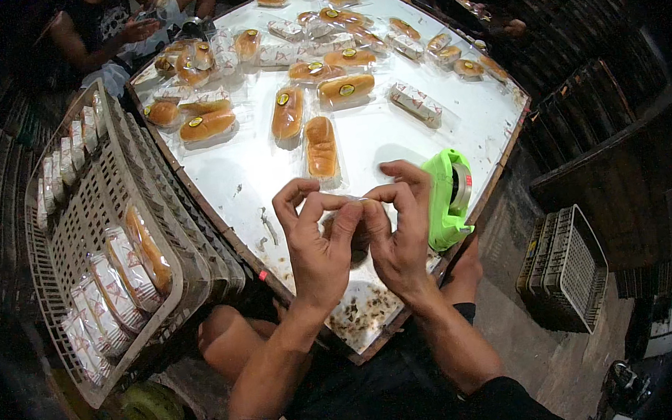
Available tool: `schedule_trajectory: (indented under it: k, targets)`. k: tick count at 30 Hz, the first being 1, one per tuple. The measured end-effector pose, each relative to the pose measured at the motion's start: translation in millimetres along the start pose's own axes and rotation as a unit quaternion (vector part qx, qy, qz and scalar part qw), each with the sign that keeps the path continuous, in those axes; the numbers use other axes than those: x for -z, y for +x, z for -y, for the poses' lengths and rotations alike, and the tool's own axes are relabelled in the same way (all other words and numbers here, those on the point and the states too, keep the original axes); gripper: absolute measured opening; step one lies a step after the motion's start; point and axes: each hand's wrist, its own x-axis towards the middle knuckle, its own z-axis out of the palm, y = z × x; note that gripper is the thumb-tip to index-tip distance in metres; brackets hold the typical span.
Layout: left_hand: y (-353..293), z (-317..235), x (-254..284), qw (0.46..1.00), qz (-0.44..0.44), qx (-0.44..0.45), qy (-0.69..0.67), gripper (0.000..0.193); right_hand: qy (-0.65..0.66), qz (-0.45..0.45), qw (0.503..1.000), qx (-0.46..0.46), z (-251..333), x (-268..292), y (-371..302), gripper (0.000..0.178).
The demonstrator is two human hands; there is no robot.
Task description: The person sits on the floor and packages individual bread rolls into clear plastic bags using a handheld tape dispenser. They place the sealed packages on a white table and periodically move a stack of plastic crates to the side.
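Note:
My left hand (318,238) and my right hand (399,229) meet over the near part of the white table (249,177). Thumbs and forefingers of both are closed in a pinch, tip to tip, on a small bit of clear plastic film (362,199). What lies beneath the hands is mostly hidden; something brownish shows between them. Just beyond my fingertips lies a bread roll (321,148) in a clear bag. Close to my right hand stands a bright green tape dispenser (442,203) with a roll of tape in it.
Several bagged rolls (346,90) and printed wrapped packs (416,103) cover the table's far half. At left, a plastic crate (75,226) on a stack holds wrapped bread. More crates (563,273) stand on the floor at right. Other people's hands (140,29) show across the table.

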Motion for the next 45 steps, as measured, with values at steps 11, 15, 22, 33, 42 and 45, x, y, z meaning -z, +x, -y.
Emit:
schedule_trajectory:
  k: [11,15,22,33,42,45]
  targets:
    - [-5.7,0.2,-13.6,0.909,0.029,0.253,-0.329,0.015,-0.242,-0.038,0.954,-0.173,-87.5,101.5,-22.6,0.030]
    - [-8.6,0.0,-21.4,0.914,0.051,0.263,-0.304,0.011,-0.202,0.019,0.892,-0.404,-164.2,134.9,-53.8,0.039]
    - [-8.8,6.4,-40.1,0.917,0.011,0.254,-0.308,0.016,-0.211,-0.038,0.955,-0.203,-156.3,139.0,-27.4,0.042]
    - [-13.2,11.6,-37.0,0.919,-0.004,0.259,-0.299,0.028,0.155,0.081,0.961,-0.215,-33.1,44.0,-48.0,0.021]
    - [-20.1,-2.9,-17.1,0.996,-0.016,0.016,-0.089,0.037,0.332,0.121,0.885,-0.302,-19.6,3.2,-28.9,0.048]
    - [-15.7,-6.3,-11.8,0.976,0.034,0.023,-0.214,0.034,0.341,0.215,0.821,-0.403,-33.9,22.7,-32.6,0.043]
